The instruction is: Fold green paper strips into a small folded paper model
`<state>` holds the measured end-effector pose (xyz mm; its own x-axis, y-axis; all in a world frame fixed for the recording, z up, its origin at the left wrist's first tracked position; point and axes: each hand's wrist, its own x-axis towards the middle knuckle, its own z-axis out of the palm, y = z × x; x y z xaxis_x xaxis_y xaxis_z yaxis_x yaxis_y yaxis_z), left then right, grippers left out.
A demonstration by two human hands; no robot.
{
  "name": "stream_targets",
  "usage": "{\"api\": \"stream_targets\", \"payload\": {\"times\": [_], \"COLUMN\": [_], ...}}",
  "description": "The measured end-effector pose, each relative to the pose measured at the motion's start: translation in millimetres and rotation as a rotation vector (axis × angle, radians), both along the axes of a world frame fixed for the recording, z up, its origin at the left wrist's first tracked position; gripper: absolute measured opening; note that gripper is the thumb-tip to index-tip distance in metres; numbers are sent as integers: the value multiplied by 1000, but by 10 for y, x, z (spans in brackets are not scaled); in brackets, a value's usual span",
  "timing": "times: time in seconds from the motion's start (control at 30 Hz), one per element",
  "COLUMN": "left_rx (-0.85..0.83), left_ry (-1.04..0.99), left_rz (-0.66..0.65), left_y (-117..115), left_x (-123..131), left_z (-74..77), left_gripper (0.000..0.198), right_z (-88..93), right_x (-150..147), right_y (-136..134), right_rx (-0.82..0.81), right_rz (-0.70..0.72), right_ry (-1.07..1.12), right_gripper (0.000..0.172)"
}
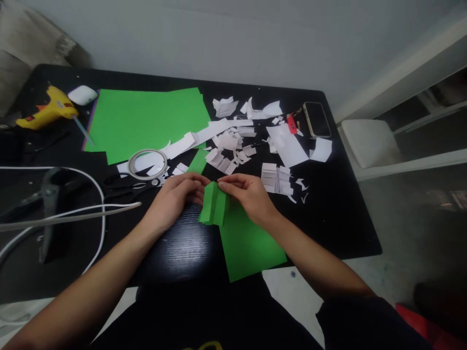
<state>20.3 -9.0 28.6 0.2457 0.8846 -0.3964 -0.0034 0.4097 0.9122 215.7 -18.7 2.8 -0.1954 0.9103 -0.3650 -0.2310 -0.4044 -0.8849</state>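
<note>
A folded strip of green paper (214, 206) with sharp creases stands between my two hands near the table's front. My left hand (178, 192) grips its upper left side, thumb and fingers closed together. At its upper right edge, my right hand (250, 194) pinches the paper between thumb and fingers. Beneath my right hand lies a larger green sheet (251, 248), its lower corner reaching past the table's edge. A narrow green strip (197, 161) rests just beyond my left hand. Black-handled scissors (126, 188) lie left of that hand, beside a tape roll (133, 170).
Large green sheets (149, 119) cover the back left of the black table (339, 214). A yellow glue gun (54, 109), a white case (82, 95) and a white cable (98, 194) are leftward. White paper scraps (228, 141), a red lighter (291, 124) and a phone (316, 119) lie behind.
</note>
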Motion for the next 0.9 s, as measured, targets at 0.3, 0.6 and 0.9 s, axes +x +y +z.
{"api": "stream_targets", "payload": {"times": [0.3,0.6,0.9], "left_rx": [223,258,312], "left_ry": [306,287,293], "left_rz": [-121,-160,-191], "left_y": [-35,3,14], "left_x": [-37,-114,-101], "left_z": [-2,7,11], "left_gripper": [33,32,31], "right_z": [71,3,27], "right_x": [-32,-14,-7], "right_y": [-29,-23,-12], "right_rx": [90,6,62], "right_rz": [38,129,118], "right_ry": [-116,-36,-77], "right_gripper": [25,23,24]}}
